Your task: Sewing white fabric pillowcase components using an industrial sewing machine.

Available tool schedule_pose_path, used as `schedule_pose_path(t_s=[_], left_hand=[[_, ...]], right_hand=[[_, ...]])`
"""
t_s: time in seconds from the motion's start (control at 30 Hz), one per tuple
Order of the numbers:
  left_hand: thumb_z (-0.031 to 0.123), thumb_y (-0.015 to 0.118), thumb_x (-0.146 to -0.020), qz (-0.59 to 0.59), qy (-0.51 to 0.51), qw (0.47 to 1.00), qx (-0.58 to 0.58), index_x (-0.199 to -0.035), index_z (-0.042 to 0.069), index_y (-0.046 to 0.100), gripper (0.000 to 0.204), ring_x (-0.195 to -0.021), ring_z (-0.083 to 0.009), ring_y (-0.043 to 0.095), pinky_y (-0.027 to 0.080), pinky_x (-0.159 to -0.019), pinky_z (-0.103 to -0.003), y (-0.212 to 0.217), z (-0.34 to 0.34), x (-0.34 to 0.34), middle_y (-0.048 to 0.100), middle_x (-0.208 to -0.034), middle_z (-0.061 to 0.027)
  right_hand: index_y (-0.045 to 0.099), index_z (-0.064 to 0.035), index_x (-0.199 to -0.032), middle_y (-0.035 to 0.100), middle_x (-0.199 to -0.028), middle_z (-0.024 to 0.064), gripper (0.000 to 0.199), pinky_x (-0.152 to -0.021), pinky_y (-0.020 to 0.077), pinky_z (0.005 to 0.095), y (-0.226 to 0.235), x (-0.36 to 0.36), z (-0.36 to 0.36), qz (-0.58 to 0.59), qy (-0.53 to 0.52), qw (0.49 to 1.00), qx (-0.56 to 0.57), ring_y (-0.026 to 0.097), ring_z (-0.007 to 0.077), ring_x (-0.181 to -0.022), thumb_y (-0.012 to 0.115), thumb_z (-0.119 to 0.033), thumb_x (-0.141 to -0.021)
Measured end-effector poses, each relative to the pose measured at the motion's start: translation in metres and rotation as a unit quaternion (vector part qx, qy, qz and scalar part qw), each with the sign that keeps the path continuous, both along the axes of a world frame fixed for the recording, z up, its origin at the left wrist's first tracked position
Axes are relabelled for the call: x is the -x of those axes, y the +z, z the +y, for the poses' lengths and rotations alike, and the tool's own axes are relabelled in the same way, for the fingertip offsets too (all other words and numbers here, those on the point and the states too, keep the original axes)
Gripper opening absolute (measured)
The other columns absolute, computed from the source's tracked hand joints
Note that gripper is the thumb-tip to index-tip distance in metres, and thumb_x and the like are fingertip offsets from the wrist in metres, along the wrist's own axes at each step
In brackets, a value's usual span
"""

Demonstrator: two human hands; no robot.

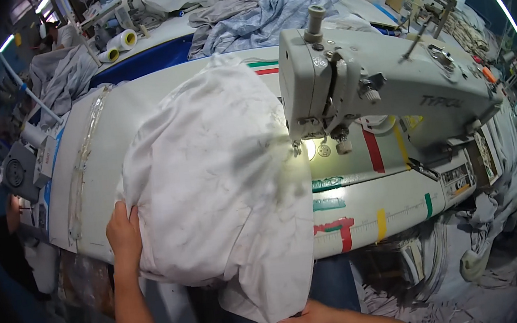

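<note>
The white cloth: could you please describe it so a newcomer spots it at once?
Find the large sewing machine on the table. Mostly left of it, the white cloth drapes over the table's front edge. Unlike the fabrics heaped behind, it has the left hand at its left edge and the right hand at its lower end.

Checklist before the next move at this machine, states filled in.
1. Bare left-hand grip on left edge of faintly patterned white fabric: ok.
2. Bare right-hand grip on fabric's lower corner: ok.
3. Fabric smooth: not ok, creased.
4. Fabric edge seated for stitching at off-white metal sewing machine: cannot tell, detail too small.
5. Slim black tool apart from fabric: ok.
6. Work area under machine head lit: ok.
</note>
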State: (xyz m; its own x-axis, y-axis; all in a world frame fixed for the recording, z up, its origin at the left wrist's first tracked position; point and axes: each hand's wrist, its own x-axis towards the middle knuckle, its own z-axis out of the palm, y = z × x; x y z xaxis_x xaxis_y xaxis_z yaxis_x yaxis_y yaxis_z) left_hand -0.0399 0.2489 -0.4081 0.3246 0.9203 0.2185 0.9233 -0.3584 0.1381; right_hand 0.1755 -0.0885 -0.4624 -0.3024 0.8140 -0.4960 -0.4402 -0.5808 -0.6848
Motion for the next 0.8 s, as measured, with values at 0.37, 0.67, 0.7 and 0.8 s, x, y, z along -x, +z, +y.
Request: schedule_pose_path(t_s=[0.37, 0.67, 0.7, 0.8], left_hand=[[0.023, 0.046, -0.092, -0.006, -0.041, 0.953, -0.3, -0.101, 0.007, 0.047, 0.018, -0.084, -0.045, 0.062, 0.047, -0.071, -0.055, 0.183, 0.166, -0.044, 0.065, -0.089, -0.0238], [0.031, 0.04, -0.094, 0.029, 0.021, 0.977, -0.211, -0.101, 0.008, 0.047, 0.026, -0.09, -0.0475, 0.06, 0.045, -0.074, -0.058, 0.084, 0.197, -0.033, 0.064, -0.098, -0.0259], [0.031, 0.04, -0.094, 0.032, 0.027, 0.98, -0.193, -0.101, 0.008, 0.047, 0.026, -0.09, -0.0475, 0.06, 0.045, -0.074, -0.058, 0.072, 0.205, -0.027, 0.064, -0.098, -0.0259], [0.033, 0.042, -0.094, 0.041, 0.028, 0.981, -0.185, -0.102, 0.007, 0.045, 0.027, -0.088, -0.0473, 0.06, 0.045, -0.073, -0.057, 0.048, 0.221, -0.018, 0.064, -0.095, -0.0267]], right_hand=[[0.058, 0.0166, -0.108, 0.065, -0.103, 0.0252, 0.058, -0.09, 0.0479, 0.0387, 0.198, -0.052, -0.119, -0.218, -0.275, 0.891, -0.288, 0.066, 0.029, -0.094, 0.083, -0.01, -0.063], [0.059, -0.0009, -0.118, 0.062, -0.108, 0.0138, 0.05, -0.091, 0.0443, 0.0332, -0.007, -0.016, -0.152, -0.513, -0.03, 0.858, -0.011, 0.057, 0.0226, -0.106, 0.079, -0.018, -0.075], [0.056, -0.0003, -0.121, 0.059, -0.112, 0.0151, 0.057, -0.093, 0.0433, 0.0342, -0.014, -0.019, -0.146, -0.492, -0.114, 0.863, -0.015, 0.055, 0.0244, -0.109, 0.08, -0.019, -0.073], [0.045, 0.0003, -0.13, 0.053, -0.122, 0.0177, 0.072, -0.097, 0.0413, 0.0365, -0.022, -0.031, -0.096, -0.516, -0.255, 0.814, -0.075, 0.052, 0.028, -0.114, 0.081, -0.021, -0.071]])
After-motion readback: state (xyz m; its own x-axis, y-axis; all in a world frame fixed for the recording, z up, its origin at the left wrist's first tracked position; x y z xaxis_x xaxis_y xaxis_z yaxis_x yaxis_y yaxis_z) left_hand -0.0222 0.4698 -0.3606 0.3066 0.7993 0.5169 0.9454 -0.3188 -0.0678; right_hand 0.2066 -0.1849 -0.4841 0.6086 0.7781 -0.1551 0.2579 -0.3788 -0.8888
